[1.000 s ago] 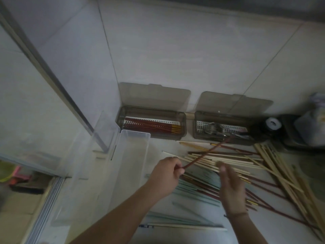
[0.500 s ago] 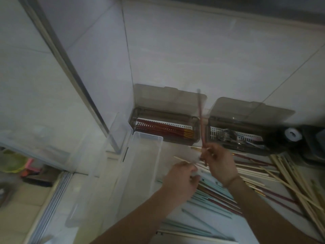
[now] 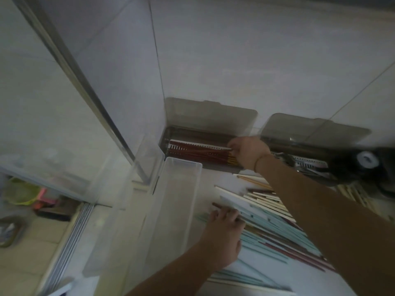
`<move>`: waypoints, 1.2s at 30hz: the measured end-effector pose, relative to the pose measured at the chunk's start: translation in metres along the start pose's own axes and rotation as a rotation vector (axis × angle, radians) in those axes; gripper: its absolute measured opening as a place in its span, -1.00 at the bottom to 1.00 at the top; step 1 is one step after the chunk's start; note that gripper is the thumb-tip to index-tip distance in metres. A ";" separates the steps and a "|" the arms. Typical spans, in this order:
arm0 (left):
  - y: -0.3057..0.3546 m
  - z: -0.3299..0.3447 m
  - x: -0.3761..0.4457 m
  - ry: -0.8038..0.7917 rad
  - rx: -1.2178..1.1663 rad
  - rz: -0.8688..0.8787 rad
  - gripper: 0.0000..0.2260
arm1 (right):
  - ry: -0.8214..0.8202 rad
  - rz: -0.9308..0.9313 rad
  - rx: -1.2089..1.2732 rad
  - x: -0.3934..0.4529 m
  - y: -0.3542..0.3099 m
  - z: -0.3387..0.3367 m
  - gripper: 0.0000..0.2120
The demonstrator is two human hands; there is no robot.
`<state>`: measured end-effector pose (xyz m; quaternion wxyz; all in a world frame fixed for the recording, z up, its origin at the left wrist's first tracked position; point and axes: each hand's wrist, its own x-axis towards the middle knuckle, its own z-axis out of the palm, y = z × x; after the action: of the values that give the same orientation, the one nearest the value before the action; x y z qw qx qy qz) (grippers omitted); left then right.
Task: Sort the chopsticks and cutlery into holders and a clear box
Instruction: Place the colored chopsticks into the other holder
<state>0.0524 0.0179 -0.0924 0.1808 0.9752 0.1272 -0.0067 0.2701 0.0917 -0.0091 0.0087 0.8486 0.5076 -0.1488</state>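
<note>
My right hand (image 3: 248, 151) reaches into the left smoky holder (image 3: 192, 133), which holds several red chopsticks (image 3: 198, 151). Its fingers curl around a red chopstick at their gold-tipped right ends, though blur hides the grip. My left hand (image 3: 224, 225) rests on the loose chopstick pile (image 3: 275, 221) of cream, light blue and dark red sticks. It pinches a dark red chopstick (image 3: 215, 204) whose end pokes out to the left. The clear box (image 3: 181, 171) stands lengthwise just left of that hand. The right holder (image 3: 307, 164) contains metal cutlery, partly hidden by my right forearm.
Both holders stand against the tiled wall with their lids (image 3: 211, 112) up. A dark object with a white roll (image 3: 367, 160) sits at the far right. A metal door frame (image 3: 89, 97) runs diagonally on the left, with a green basket (image 3: 19, 191) behind the glass.
My right hand carried the upright red chopstick back and left, down into the left holder. My left hand dropped onto the pile and took hold of a dark red chopstick.
</note>
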 end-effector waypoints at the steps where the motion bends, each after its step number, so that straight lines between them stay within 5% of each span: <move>1: -0.001 0.003 -0.002 0.013 0.001 0.011 -0.62 | -0.020 -0.025 0.068 0.000 0.002 0.002 -0.71; 4: -0.002 0.008 -0.006 0.035 -0.032 0.009 -0.59 | 0.045 -0.037 0.283 -0.009 0.012 0.005 -0.73; 10: -0.001 0.008 -0.006 0.112 -0.041 -0.035 -0.63 | 0.459 -0.022 0.542 -0.091 0.047 0.034 -0.85; 15: 0.008 0.003 -0.002 0.143 -0.034 -0.063 -0.69 | 0.427 -0.003 0.483 -0.197 0.080 0.095 -0.85; 21: 0.021 0.004 0.013 0.152 -0.025 0.011 -0.75 | 0.501 0.241 0.254 -0.281 0.115 0.153 -0.71; 36: 0.024 0.017 -0.004 0.125 0.030 0.030 -0.72 | 0.548 0.316 0.151 -0.305 0.146 0.172 -0.68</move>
<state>0.0551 -0.0112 -0.0994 0.1580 0.9781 0.1237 0.0550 0.2199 -0.2694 -0.1139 -0.1682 0.9237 0.3404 0.0510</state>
